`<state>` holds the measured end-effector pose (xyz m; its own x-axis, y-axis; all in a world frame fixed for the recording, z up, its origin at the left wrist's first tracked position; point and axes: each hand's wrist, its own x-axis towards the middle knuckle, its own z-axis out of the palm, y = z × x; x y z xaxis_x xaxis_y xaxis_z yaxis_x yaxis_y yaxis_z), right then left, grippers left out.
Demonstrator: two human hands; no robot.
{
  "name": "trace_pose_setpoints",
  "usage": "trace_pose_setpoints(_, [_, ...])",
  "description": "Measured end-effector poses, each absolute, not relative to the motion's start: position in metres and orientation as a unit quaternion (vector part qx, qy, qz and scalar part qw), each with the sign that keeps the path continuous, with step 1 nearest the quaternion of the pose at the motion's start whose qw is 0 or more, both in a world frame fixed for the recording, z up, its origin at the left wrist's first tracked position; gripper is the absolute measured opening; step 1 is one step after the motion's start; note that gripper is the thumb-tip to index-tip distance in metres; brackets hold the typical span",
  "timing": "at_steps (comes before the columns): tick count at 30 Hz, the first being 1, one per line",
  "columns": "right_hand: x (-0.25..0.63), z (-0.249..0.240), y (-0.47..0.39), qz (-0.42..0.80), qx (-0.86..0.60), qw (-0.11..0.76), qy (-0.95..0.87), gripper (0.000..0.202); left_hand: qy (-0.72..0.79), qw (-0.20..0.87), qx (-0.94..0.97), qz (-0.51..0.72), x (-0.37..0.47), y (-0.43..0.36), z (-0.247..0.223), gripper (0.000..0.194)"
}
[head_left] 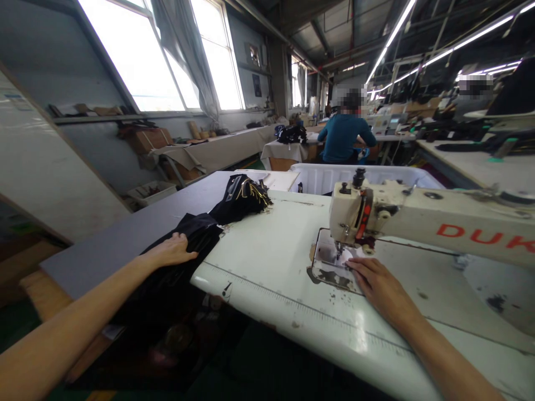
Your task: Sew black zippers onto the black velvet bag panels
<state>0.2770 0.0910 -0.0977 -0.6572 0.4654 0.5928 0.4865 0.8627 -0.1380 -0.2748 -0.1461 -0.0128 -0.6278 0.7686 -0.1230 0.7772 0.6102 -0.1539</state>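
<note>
On the left, my left hand (172,250) is closed over a black cloth piece (196,225), with its thumb pointing right and its fingertips hidden in the fabric. The dark cloth hangs over the table's left edge. Beside it lies a bundle of black pieces (240,197) with gold-coloured metal parts, perhaps zips. My right hand (374,278) rests by the needle plate (330,264) of a sewing machine (401,209). Its fingers are stretched out, with the tips close to the presser foot (340,249). No cloth shows under the foot.
The pale machine table (267,250) has a ruler scale along its front edge. A grey side table (137,223) adjoins it on the left. Behind the machine stands a white plastic bin (376,174). Farther back, a person in a teal top (348,136) sits facing away.
</note>
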Motion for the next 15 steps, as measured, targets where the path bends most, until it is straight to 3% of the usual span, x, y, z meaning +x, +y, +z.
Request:
trace_pose_setpoints(8, [0.277, -0.097, 0.091, -0.005, -0.264, 0.313, -0.912, 0.037, 0.901, 0.050, 0.414, -0.122, -0.277, -0.144, -0.015, 0.039])
trace_pose_setpoints(15, [0.279, -0.097, 0.092, 0.002, -0.265, 0.309, -0.913, 0.039, 0.901, 0.134, 0.412, -0.020, -0.296, -0.153, 0.022, 0.026])
